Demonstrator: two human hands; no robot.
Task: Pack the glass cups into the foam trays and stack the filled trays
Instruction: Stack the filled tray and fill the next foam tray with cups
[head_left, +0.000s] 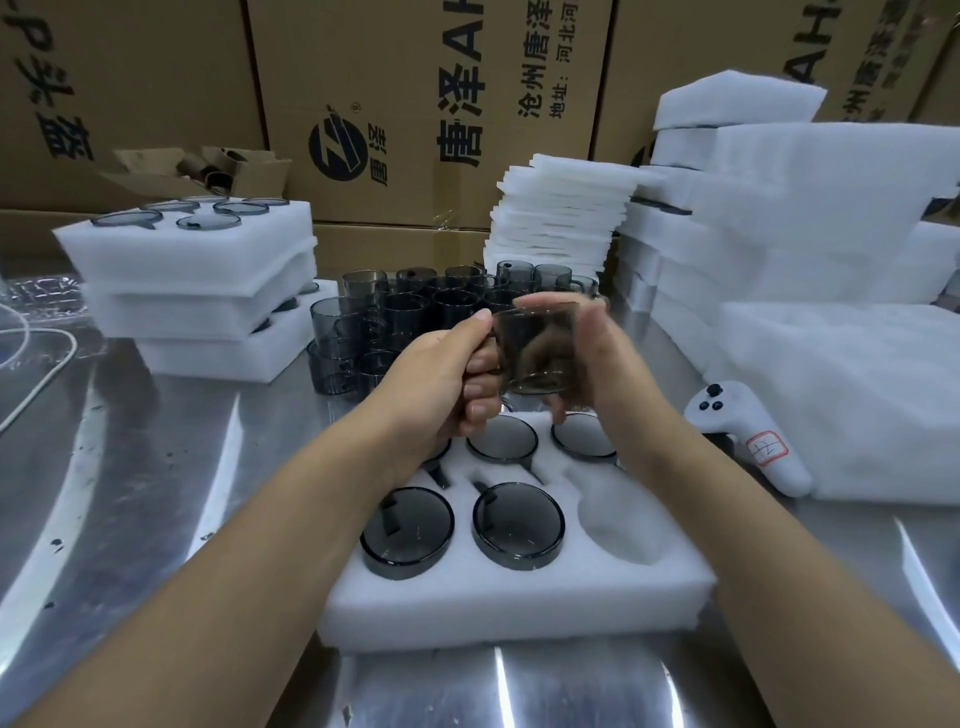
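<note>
Head view: forearms stretched forward, left hand (441, 379) fingers (480, 371) curled round the glass cup (537, 348) handle, right hand (597, 358) fingers clasping its side. Below the fingers lies a part-filled foam tray (519, 592); loose cups (410, 312) stand beyond.

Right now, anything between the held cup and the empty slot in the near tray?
Nothing visible. The cup, gripped by the left hand and right hand, hangs above the far side of the foam tray. The empty slot at front right is uncovered. The right forearm runs beside it, not over it.
</note>
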